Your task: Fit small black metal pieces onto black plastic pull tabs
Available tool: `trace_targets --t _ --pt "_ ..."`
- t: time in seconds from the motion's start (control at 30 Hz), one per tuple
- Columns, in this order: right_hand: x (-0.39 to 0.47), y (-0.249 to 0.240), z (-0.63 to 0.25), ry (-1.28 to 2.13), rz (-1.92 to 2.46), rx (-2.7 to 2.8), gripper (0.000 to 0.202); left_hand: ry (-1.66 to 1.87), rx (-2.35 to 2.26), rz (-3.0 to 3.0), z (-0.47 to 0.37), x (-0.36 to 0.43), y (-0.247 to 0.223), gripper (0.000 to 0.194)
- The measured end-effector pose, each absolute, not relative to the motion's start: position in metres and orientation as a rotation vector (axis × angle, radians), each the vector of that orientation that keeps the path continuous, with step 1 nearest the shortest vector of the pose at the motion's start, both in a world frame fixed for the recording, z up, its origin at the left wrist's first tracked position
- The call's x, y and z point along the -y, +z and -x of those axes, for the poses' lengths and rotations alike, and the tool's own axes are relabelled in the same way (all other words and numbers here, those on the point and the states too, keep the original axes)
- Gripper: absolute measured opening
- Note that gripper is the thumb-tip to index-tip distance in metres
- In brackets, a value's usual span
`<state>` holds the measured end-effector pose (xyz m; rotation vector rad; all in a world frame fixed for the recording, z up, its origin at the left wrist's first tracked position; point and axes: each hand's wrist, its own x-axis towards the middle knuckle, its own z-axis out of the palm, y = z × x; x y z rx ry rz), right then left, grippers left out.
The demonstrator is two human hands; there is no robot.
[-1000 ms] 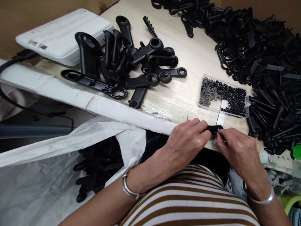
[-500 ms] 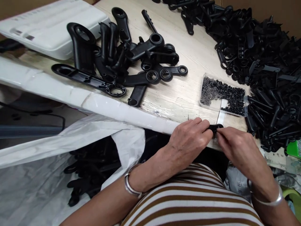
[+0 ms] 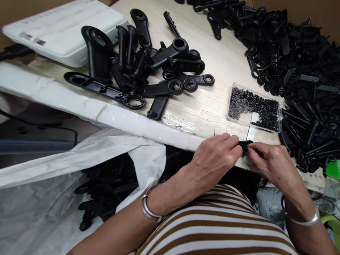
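Observation:
At the table's front edge, my left hand [image 3: 217,152] is wrapped round a small black plastic part [image 3: 244,144], whose right end sticks out between my hands. My right hand [image 3: 268,157] is closed in a pinch at that end; anything between its fingertips is too small to make out. Just beyond my hands lies a clear divided box [image 3: 280,122] with tiny springs [image 3: 237,102] in its left portion and small black pieces [image 3: 267,111] towards the right.
A big heap of black parts [image 3: 281,46] covers the right and back right. Larger black arm-shaped parts [image 3: 159,90] lie loosely piled at centre left, beside a white case [image 3: 69,32]. Below the white padded edge [image 3: 127,124] hangs a white bag [image 3: 146,159] near more black parts.
The whole view has shifted slightly, so things appear a little further right. My right fingers have changed their pose slightly at the part's end; my left hand keeps its hold.

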<state>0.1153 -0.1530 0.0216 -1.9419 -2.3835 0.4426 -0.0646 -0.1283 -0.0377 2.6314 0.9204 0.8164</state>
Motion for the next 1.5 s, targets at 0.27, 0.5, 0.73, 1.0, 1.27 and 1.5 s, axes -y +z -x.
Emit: trace_targets --t 0.27,0.5,0.73,1.0,1.27,1.5 --pt "0.141 0.027 -0.114 0.38 1.929 2.652 0.031 0.786 -0.898 -2.7 0.062 0.126 -0.034 0.011" --pt "0.144 0.024 -0.095 0.195 1.926 2.727 0.028 0.689 -0.778 -2.759 0.065 0.12 -0.03 0.016" --pt "0.144 0.018 -0.131 0.962 2.021 2.02 0.027 0.561 -0.667 -2.918 0.065 0.117 -0.028 0.008" --pt "0.185 -0.005 -0.139 1.256 1.853 0.928 0.062 0.305 -0.672 -2.819 0.066 0.111 -0.022 0.02" --pt "0.187 -0.019 -0.123 1.351 1.591 0.638 0.068 0.468 -0.737 -2.74 0.066 0.112 -0.03 0.033" --pt "0.181 -0.028 -0.121 1.354 1.365 0.646 0.043 0.67 -0.735 -2.671 0.067 0.114 -0.034 0.043"
